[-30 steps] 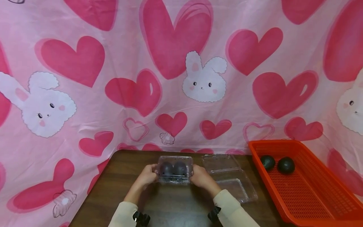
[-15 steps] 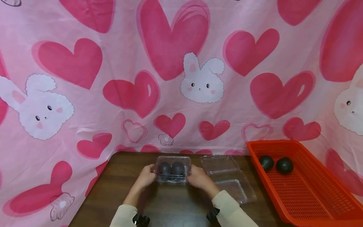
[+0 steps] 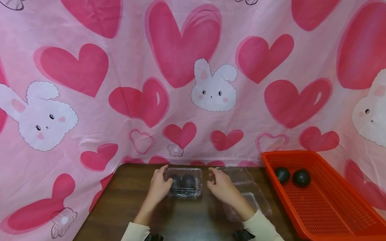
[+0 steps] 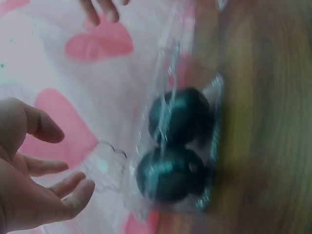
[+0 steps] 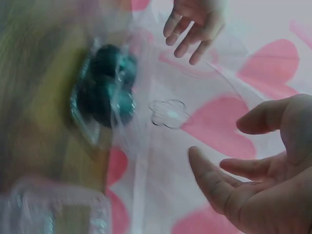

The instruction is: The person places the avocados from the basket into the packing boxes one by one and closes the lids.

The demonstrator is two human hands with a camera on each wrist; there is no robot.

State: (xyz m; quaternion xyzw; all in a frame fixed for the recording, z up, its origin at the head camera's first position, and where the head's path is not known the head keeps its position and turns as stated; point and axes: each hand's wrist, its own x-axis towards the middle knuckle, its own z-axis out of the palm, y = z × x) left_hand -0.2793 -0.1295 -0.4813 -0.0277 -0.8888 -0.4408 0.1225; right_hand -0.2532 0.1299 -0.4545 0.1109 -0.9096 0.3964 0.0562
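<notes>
A clear plastic clamshell box (image 3: 196,172) stands closed on the wooden table, with two dark round fruits, avocados by their look (image 4: 170,173), side by side inside. My left hand (image 3: 159,185) hovers at the box's left end and overlaps its edge in the head view. In the left wrist view a gap shows between its loosely bent fingers and the box. My right hand (image 3: 223,189) is off to the right of the box, fingers spread and holding nothing. It partly covers a second clamshell (image 3: 262,197), which lies opened flat behind it.
On the right stands an orange perforated basket (image 3: 325,207) with two more dark green avocados (image 3: 301,177) at its far end. A pink cloth (image 3: 181,110) with hearts and rabbits hangs behind the table.
Both hands held the filled box by its ends before; now they have let go and moved up and apart. The box stays in nearly the same place.
</notes>
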